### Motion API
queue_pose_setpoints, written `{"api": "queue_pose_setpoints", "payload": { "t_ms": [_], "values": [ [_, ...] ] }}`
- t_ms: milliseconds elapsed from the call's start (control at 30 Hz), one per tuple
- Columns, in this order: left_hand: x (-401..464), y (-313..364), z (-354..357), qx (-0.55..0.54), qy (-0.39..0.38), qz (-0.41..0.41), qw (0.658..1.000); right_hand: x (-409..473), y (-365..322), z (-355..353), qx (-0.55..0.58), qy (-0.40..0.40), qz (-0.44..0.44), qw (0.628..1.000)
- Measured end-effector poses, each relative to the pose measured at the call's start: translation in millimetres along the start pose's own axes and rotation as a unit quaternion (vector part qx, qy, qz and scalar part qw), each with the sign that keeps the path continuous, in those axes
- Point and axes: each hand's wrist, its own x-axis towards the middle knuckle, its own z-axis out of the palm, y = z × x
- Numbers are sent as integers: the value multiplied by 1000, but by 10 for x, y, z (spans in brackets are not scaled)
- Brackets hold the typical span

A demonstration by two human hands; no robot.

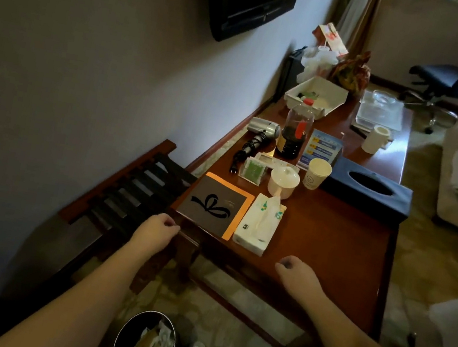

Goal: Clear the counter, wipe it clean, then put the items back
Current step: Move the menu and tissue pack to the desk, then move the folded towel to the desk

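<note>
Left hand [157, 226] and right hand [294, 272] loosely curled, holding nothing, hovering at near edge of counter [332, 237]. Dark folder [211, 205] just past left hand, tissue pack [260, 224] between hands, slightly farther. Lidded cup [283, 181], paper cup [317, 173], bottle [294, 133], hairdryer [261, 131] beyond.

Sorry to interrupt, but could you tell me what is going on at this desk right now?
A person stands at the near end of a cluttered reddish-brown wooden desk, both arms stretched toward it. The left hand hovers at the corner beside a dark card with a bow drawing; the right hand hovers over the near edge. Neither holds anything. A white tissue pack, lidded white cup and blue tissue box sit uncleared.
</note>
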Motion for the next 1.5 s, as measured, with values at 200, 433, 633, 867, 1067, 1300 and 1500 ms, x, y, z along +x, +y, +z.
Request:
{"api": "queue_pose_setpoints", "payload": {
  "t_ms": [200, 433, 633, 867, 1067, 1300, 1500],
  "values": [
    [-915, -195, -169, -40, 13, -6, 999, -424, -71, -86, -113, -2, -107, 988],
    [-1859, -545, -545, -5, 57, 6, 998, -950, -543, 55, -268, -61, -248, 929],
    [-2574, -1046, -1013, 15, 137, -38, 990, -1610, -1356, 448, -295, -109, -417, 853],
    [-3593, -1897, -1575, -7, 253, -123, 960, -2726, -2324, 1241, -317, -131, -539, 770],
    [-4628, -2848, -2085, -81, 290, -151, 941, -3653, -2883, 2145, -329, -144, -609, 707],
    [-5678, -4012, -2507, -77, 359, -178, 913, -4846, -3392, 3097, -319, -207, -666, 641],
    [-6370, -4720, -2867, -73, 416, -216, 880, -5758, -3811, 3685, -318, -229, -691, 607]
  ]
}}
